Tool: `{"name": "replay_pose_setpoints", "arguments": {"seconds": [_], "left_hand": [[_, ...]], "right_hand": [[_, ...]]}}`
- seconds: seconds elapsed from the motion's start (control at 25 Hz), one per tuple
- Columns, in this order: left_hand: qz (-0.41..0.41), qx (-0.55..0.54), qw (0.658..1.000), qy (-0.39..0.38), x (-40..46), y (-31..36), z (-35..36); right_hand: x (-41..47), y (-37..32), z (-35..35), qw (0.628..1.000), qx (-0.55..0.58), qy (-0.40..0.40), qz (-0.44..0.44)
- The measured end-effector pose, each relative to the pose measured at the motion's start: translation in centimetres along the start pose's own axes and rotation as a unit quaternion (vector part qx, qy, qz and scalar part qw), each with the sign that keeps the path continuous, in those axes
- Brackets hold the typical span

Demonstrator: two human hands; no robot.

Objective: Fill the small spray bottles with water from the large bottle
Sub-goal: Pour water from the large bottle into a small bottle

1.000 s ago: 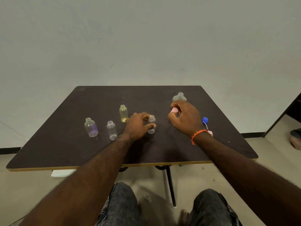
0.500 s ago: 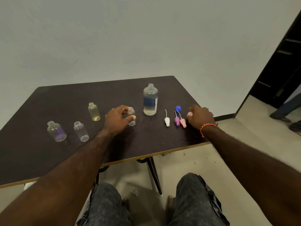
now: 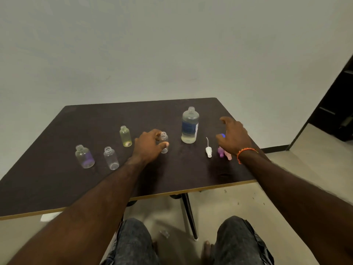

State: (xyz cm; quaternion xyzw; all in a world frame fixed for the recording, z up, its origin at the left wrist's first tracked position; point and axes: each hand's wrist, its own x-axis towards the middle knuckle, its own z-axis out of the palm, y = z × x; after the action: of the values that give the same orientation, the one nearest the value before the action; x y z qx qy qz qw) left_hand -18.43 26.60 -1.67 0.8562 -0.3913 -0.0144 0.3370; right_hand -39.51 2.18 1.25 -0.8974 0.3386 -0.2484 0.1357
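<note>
My left hand [image 3: 148, 145] grips a small clear spray bottle [image 3: 164, 141] standing uncapped near the middle of the dark table [image 3: 57, 184]. To its right stands the large bottle [image 3: 190, 125], uncapped, with a blue label and a little water at the bottom. My right hand [image 3: 232, 135] hovers with spread fingers over the loose spray caps: white [image 3: 208, 151], purple [image 3: 221, 151], pink [image 3: 228, 155] and blue [image 3: 222, 135]. It holds nothing. Three more open small bottles stand to the left: yellowish [image 3: 125, 136], clear [image 3: 111, 158] and purple-tinted [image 3: 84, 156].
The table's front edge runs just before my knees [image 3: 240, 238]. A plain wall rises behind the table. A dark doorway [image 3: 336, 104] opens at the right, with bare floor beside the table's right edge.
My right hand has lifted from the table's right edge and moved up over the caps with fingers spread. My left hand still grips the small bottle. The view has shifted slightly.
</note>
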Motion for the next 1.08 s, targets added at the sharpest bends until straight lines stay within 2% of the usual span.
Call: {"name": "replay_pose_setpoints", "arguments": {"seconds": [0.08,0.28,0.52,1.08], "left_hand": [[-0.013,0.01,1.0,0.006,0.1,-0.9,-0.9],[-0.049,-0.008,0.999,0.019,-0.6,-2.6,-2.3],[-0.012,-0.038,0.999,0.001,-0.6,-3.0,-1.8],[0.017,-0.068,0.997,-0.019,-3.0,-1.9,-1.7]], "right_hand": [[1.5,-3.2,1.2,0.997,0.053,-0.032,-0.044],[4.4,-8.1,4.8,0.977,0.181,-0.109,0.018],[4.3,-8.9,6.1,0.959,0.263,-0.052,0.088],[-1.6,-9.5,4.1,0.956,0.28,-0.082,0.033]]}}
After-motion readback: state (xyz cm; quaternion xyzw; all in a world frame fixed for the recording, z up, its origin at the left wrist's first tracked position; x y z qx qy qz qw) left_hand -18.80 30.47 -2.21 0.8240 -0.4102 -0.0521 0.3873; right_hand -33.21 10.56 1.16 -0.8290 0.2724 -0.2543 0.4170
